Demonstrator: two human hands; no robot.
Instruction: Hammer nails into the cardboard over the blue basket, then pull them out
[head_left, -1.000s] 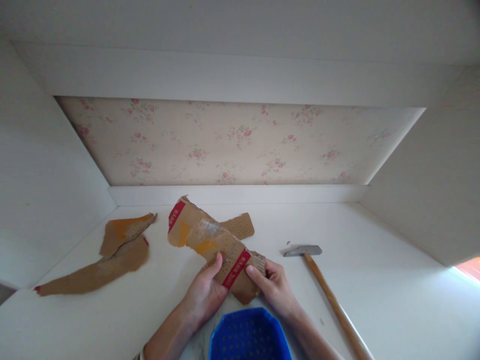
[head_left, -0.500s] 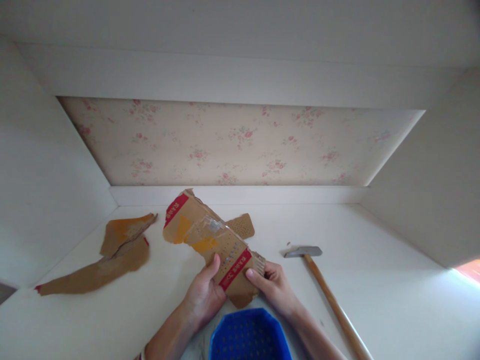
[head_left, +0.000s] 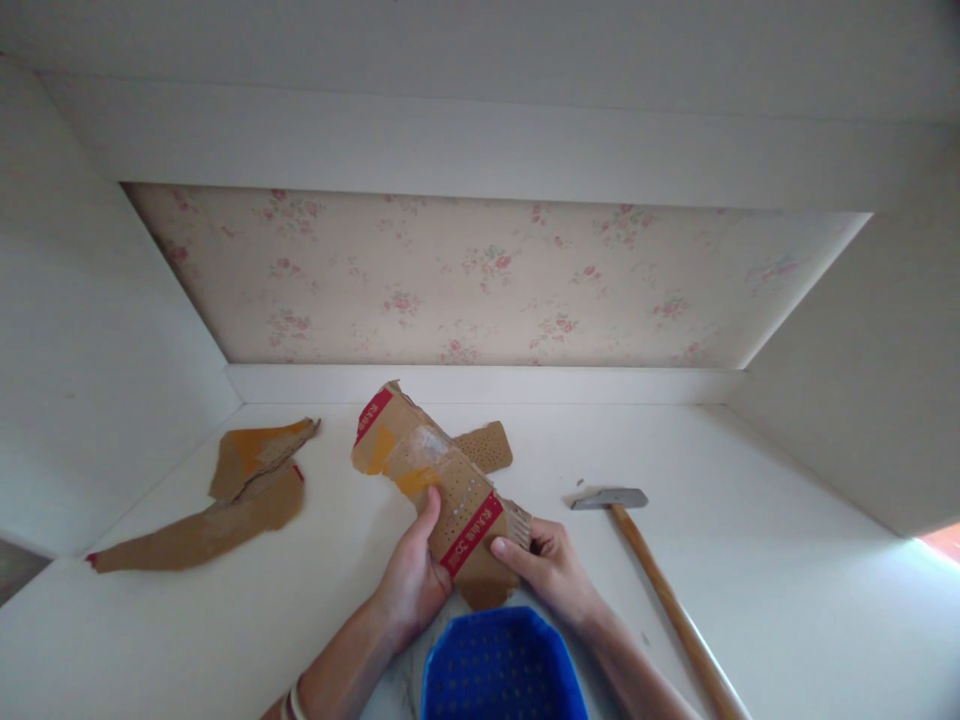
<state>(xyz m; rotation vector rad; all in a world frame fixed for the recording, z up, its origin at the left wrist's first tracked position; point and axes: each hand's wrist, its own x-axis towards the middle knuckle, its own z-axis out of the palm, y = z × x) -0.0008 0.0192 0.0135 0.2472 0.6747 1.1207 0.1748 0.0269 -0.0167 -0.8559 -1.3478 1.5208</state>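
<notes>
A torn piece of brown cardboard (head_left: 431, 490) with red printed bands, yellow patches and rows of small holes is held up in front of me, tilted. My left hand (head_left: 416, 575) grips its lower left edge, thumb on the face. On the lower right edge, my right hand (head_left: 551, 565) is closed, thumb in front and fingers partly hidden behind. Just below the cardboard is a blue perforated plastic basket (head_left: 502, 665), cut off by the lower frame edge.
Torn cardboard scraps (head_left: 202, 530) lie at left on the white surface (head_left: 360, 540). Behind the held piece rests a small holed cardboard piece (head_left: 489, 447). At right lies a hammer (head_left: 667, 595) with a wooden handle. White side panels and a floral back wall (head_left: 450, 280) enclose the space.
The cardboard has tilted a little more upright, its upper end shifting right. Both hands keep their grip. The whole view has shifted slightly.
</notes>
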